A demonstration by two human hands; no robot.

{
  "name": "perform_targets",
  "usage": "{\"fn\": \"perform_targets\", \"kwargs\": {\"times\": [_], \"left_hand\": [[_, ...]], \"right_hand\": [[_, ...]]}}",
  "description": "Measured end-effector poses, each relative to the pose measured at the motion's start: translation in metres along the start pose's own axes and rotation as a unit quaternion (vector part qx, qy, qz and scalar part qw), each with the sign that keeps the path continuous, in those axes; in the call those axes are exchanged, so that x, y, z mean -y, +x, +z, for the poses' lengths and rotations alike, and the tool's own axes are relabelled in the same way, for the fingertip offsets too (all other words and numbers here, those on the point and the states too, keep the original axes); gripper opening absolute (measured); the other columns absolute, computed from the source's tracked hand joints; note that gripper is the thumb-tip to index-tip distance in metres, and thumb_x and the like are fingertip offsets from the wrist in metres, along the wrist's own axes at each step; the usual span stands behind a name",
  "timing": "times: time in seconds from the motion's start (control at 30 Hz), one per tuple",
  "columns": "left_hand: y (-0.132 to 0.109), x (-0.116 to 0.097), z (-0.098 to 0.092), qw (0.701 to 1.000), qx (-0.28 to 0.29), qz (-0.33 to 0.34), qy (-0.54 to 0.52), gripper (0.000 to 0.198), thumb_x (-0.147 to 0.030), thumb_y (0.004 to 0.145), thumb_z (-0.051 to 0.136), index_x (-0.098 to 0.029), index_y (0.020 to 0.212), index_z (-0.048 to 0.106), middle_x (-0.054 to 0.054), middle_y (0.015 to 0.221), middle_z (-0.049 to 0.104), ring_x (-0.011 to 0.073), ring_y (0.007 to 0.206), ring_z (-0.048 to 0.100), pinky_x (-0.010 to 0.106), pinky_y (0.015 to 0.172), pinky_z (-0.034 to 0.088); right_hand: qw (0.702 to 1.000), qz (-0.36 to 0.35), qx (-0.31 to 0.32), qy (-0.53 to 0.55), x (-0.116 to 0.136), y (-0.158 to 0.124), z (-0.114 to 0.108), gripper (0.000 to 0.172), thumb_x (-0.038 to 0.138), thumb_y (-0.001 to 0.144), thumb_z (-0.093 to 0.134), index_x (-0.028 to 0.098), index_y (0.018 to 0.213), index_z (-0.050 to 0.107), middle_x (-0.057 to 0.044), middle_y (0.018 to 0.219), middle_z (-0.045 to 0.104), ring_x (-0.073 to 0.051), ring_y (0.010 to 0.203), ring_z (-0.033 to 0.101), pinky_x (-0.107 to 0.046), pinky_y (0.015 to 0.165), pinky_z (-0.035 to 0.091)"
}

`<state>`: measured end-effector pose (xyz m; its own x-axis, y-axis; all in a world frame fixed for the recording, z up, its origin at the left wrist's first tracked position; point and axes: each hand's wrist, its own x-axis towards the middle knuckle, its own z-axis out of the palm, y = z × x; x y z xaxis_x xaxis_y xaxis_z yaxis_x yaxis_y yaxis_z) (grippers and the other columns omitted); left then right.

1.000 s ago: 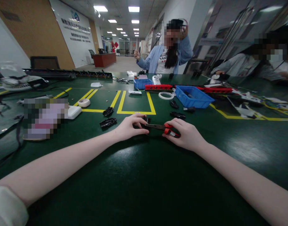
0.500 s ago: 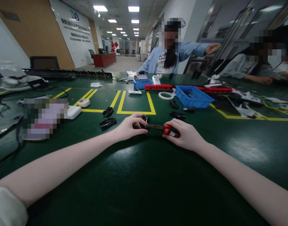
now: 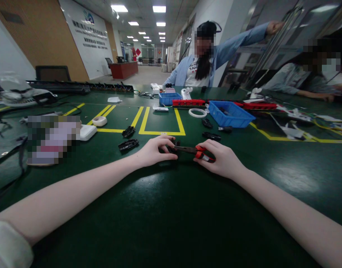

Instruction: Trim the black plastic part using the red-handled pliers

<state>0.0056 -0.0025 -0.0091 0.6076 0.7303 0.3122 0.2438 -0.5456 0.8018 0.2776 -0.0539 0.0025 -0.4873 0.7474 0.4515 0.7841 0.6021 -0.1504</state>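
While pinching black part (image 3: 176,143) in left hand (image 3: 155,151), mid-frame, apparently working it with pliers (image 3: 190,150) clamped in right hand (image 3: 222,158); cannot tell tip contact; next, probably needs steady hold.

Ceiling lights (image 3: 159,9) cast soft glare on the dim tabletop (image 3: 294,178).

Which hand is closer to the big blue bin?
Right: the right hand, holding pliers, is in front of the bin, apart from it. The left hand is farther away, off to the bin's left.
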Motion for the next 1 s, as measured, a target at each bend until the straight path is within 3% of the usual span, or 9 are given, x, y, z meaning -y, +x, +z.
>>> {"fn": "perform_targets", "kwargs": {"times": [0.6, 1.0], "left_hand": [[-0.0002, -0.0015, -0.0015, 1.0, 0.017, 0.002, 0.005, 0.024, -0.029, 0.075, 0.079, -0.013, 0.088, 0.067, 0.015, 0.136, 0.054, 0.0093, 0.073, 0.064, 0.034, 0.078, 0.056], [0.0007, 0.0031, -0.0005, 1.0, -0.006, 0.005, -0.018, 0.025, -0.029, 0.075, 0.078, -0.013, 0.093, 0.07, 0.015, 0.133, 0.056, 0.0071, 0.067, 0.063, 0.03, 0.073, 0.056]], "right_hand": [[1.0, -0.007, 0.005, 0.01, 0.0007, -0.0001, -0.0014, 0.029, 0.043, 0.085, 0.064, 0.021, 0.103, 0.061, -0.009, 0.096, 0.066, -0.024, 0.084, 0.065, -0.036, 0.069, 0.054], [1.0, 0.004, -0.005, 0.008, -0.0003, -0.0007, -0.0008, 0.029, 0.043, 0.084, 0.064, 0.021, 0.103, 0.06, -0.008, 0.096, 0.066, -0.024, 0.083, 0.066, -0.037, 0.07, 0.054]]}}
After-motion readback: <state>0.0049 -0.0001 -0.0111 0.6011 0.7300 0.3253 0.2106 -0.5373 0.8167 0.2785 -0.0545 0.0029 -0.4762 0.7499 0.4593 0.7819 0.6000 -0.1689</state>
